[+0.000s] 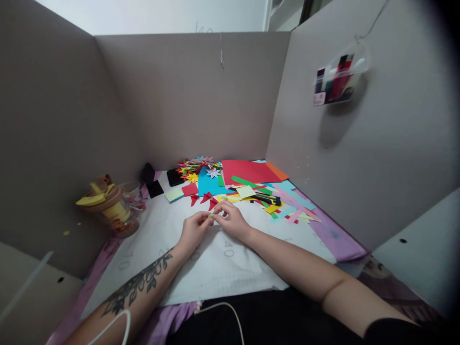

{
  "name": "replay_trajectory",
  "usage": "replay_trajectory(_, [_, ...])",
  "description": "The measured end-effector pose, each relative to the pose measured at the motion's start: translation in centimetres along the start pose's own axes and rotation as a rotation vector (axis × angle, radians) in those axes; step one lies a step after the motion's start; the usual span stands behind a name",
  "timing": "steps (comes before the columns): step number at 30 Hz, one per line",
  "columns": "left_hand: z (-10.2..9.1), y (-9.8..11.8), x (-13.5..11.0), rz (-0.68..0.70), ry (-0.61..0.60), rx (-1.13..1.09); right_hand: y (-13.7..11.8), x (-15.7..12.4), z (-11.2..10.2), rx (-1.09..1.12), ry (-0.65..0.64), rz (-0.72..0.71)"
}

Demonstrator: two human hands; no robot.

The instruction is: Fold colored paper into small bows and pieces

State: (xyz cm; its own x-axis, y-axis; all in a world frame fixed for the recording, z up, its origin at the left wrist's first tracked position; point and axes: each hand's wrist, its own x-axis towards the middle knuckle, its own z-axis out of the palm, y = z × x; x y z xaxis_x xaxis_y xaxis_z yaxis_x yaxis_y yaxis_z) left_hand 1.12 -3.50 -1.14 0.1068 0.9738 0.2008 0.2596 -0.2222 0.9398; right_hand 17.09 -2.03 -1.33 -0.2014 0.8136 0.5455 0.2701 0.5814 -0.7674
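My left hand and my right hand meet above the white sheet, fingertips pinched together. Between them is a small pale green bit of paper, mostly hidden by the fingers. Just beyond the hands lie several red folded paper pieces. A black and yellow box cutter rests among the paper scraps, to the right of my right hand. A pale green square of paper lies near its left end.
Folded paper stars are heaped at the back, beside a black phone. Red sheets and a blue sheet lie near them. Coloured paper strips spread rightward. A tub stands left; a plastic cup hangs on the right panel.
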Motion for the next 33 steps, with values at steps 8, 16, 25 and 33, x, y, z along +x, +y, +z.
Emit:
replay_trajectory(8, [0.0, -0.1, -0.1, 0.046, -0.015, 0.059, -0.1, -0.1, 0.1, -0.005, -0.002, -0.031])
replay_trajectory(16, [-0.2, 0.8, -0.6, 0.090, -0.044, 0.141, -0.2, -0.1, 0.3, -0.021, -0.026, -0.036])
replay_trajectory(25, [0.0, 1.0, -0.4, 0.084, 0.005, 0.212, 0.0, -0.4, 0.9, 0.106, -0.039, 0.102])
replay_trajectory(33, [0.0, 0.9, -0.3, 0.088, -0.012, 0.228, -0.3, -0.2, 0.7, 0.209, -0.042, 0.109])
